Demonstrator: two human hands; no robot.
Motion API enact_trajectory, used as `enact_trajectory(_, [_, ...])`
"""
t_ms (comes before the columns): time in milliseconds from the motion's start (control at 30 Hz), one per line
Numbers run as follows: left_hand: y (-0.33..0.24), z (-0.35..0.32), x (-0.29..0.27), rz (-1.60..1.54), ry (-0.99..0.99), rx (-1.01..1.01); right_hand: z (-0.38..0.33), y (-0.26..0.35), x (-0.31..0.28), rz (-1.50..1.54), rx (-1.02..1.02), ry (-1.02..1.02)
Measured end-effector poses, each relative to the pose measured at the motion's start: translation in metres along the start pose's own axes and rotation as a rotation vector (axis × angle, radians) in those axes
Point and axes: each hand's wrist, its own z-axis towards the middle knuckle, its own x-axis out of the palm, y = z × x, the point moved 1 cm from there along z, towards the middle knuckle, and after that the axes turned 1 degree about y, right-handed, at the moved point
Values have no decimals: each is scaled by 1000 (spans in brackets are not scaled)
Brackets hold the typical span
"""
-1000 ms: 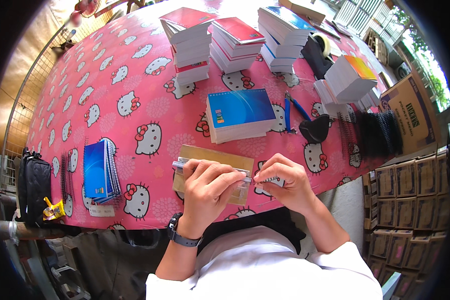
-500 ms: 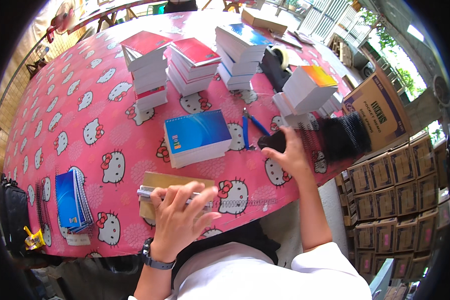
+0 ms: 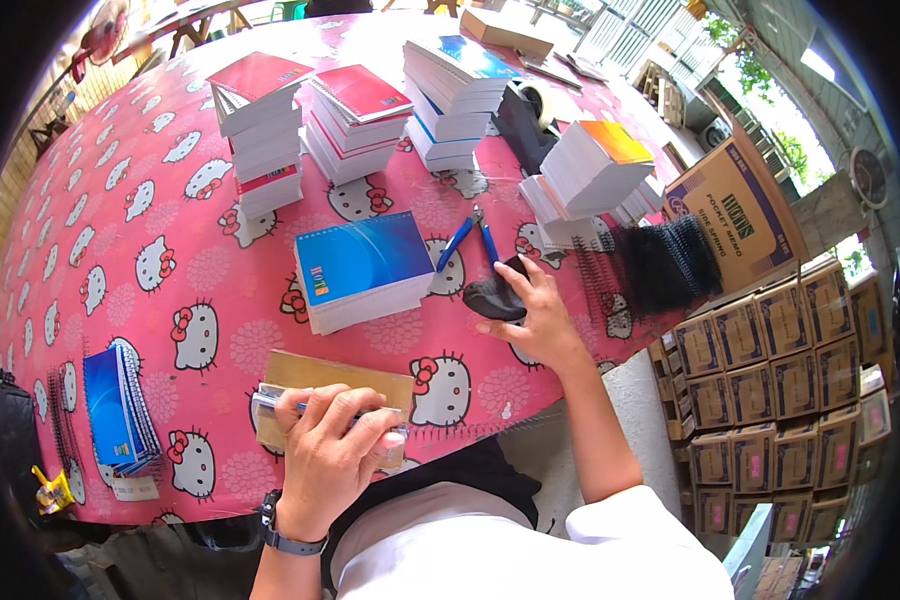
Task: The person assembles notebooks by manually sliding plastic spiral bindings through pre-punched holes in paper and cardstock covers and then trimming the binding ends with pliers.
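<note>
"Firstly, where does the dark object [image 3: 490, 300] lie from the right hand [image 3: 540, 318]?"

"Just right of the frame's centre, on the hand's left side. Its long axis slants from lower left to upper right, the upper end toward the fingers."

"Condition of that hand?"

"Fingers spread and curved, not closed around the object. The fingertips appear to touch its upper right end; the thumb lies along its lower edge, contact uncertain."

"Is the other hand nearer?"

"No. The left hand [image 3: 332, 440] is well apart, lower left of centre, its fingers bent down around a silvery strip [image 3: 267, 399]. The underside of that grip is hidden. The strip runs left to right, dipping slightly, over a tan board [image 3: 320, 371]; a wire coil [image 3: 452, 432] extends rightward from near its end."

"And further out?"

"Blue-handled pliers [image 3: 488, 243] lie directly above the dark object, tips toward the top of the frame, one handle end just beside it. Left of them, near centre, sits a blue-covered notebook stack [image 3: 368, 262]."
</note>
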Motion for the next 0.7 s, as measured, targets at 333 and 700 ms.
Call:
enact_trajectory(333, [1,3,-2,-18,-50,8,0,3,-3,68,8,-33])
enact_trajectory(700, [14,-15,-7,-29,-251,-250,-33,105,-22,1184,-322,611])
